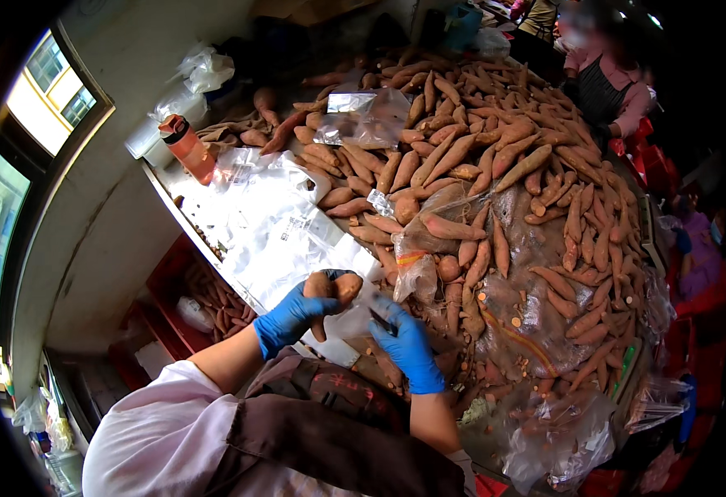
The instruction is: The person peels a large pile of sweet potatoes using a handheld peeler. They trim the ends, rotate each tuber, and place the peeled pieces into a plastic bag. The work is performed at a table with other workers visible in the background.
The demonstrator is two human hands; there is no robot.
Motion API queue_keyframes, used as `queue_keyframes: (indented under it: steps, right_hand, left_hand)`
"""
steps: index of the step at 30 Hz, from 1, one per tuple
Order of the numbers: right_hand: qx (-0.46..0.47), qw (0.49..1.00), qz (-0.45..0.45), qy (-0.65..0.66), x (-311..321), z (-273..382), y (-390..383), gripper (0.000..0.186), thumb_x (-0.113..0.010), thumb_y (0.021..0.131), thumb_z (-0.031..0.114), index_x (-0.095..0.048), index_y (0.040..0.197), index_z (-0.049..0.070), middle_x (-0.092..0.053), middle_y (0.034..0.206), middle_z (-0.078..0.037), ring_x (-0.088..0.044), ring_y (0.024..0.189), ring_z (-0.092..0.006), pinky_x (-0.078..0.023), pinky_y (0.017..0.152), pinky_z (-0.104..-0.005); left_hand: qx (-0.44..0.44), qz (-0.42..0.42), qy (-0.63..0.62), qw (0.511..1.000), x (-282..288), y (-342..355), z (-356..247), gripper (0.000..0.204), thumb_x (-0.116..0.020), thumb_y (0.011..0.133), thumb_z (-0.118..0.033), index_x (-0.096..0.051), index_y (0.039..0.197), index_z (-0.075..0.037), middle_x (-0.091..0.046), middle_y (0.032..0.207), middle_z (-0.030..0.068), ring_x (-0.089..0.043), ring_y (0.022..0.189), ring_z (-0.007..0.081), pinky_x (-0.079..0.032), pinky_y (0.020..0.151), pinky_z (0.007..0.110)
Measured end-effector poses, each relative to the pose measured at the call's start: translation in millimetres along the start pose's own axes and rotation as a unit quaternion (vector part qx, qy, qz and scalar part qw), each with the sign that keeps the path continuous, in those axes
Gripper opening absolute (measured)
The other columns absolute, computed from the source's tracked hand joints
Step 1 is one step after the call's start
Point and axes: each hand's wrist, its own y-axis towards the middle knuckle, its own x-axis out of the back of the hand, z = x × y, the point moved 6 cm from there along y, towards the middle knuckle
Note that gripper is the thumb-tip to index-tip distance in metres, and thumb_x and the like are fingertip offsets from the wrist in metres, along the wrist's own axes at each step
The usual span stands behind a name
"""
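My left hand (284, 318), in a blue glove, is closed round two brown sweet potatoes (319, 291) held side by side. To its right, my blue-gloved right hand (411, 346) grips a knife by its dark handle (383, 322); the blade is blurred and hard to make out. Both hands are just above the near edge of white plastic bags (276, 240). A big heap of sweet potatoes (454, 153) spreads over the table beyond and to the right.
An orange bottle (187, 151) stands at the far left. Below the table's left edge, a red crate (168, 277) holds more sweet potatoes. Clear plastic sheeting (557, 439) lies at the near right. Another person (607, 83) in a dark apron is across the heap.
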Motion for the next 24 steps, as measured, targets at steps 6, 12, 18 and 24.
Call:
queue_keyframes:
  steps: [6, 12, 18, 24]
  right_hand:
    - [-0.013, 0.986, -0.055, 0.156, 20, -40, -11, 0.010, -0.050, 0.083, -0.007, -0.051, 0.079, 0.003, -0.056, 0.076, -0.003, -0.052, 0.067, -0.0101, -0.044, 0.063, -0.0221]
    - [-0.009, 0.980, -0.038, 0.194, 36, -33, -44, 0.006, -0.056, 0.084, -0.003, -0.058, 0.087, 0.001, -0.058, 0.077, -0.001, -0.052, 0.069, -0.0070, -0.045, 0.065, -0.0218]
    - [-0.024, 0.970, -0.131, 0.204, 76, -24, -21, 0.024, -0.049, 0.090, 0.002, -0.059, 0.112, 0.004, -0.063, 0.095, -0.003, -0.053, 0.070, -0.0066, -0.044, 0.064, -0.0201]
    - [0.132, 0.940, -0.279, -0.147, 167, 16, 66, 0.026, -0.049, 0.091, 0.009, -0.055, 0.115, 0.001, -0.054, 0.114, -0.014, -0.055, 0.102, -0.0247, -0.045, 0.088, -0.0320]
  left_hand:
    - [-0.209, -0.098, 0.587, 0.776, 27, 6, 8, 0.063, -0.073, 0.067, -0.014, -0.046, 0.124, -0.007, -0.050, 0.113, 0.0161, -0.050, 0.105, 0.0323, -0.039, 0.091, 0.037]
    - [-0.196, 0.041, 0.603, 0.772, 20, -2, -5, 0.040, -0.067, 0.078, -0.022, -0.055, 0.112, -0.006, -0.051, 0.109, 0.0174, -0.049, 0.104, 0.0344, -0.040, 0.086, 0.038]
    - [-0.107, 0.125, 0.395, 0.904, -19, 8, -67, 0.017, -0.064, 0.081, -0.017, -0.067, 0.094, -0.006, -0.065, 0.086, 0.0132, -0.062, 0.078, 0.0272, -0.048, 0.071, 0.034]
    - [-0.142, 0.269, 0.253, 0.918, -91, 23, -67, 0.022, -0.061, 0.085, -0.015, -0.064, 0.104, -0.004, -0.064, 0.097, 0.0121, -0.061, 0.087, 0.0245, -0.047, 0.079, 0.032]
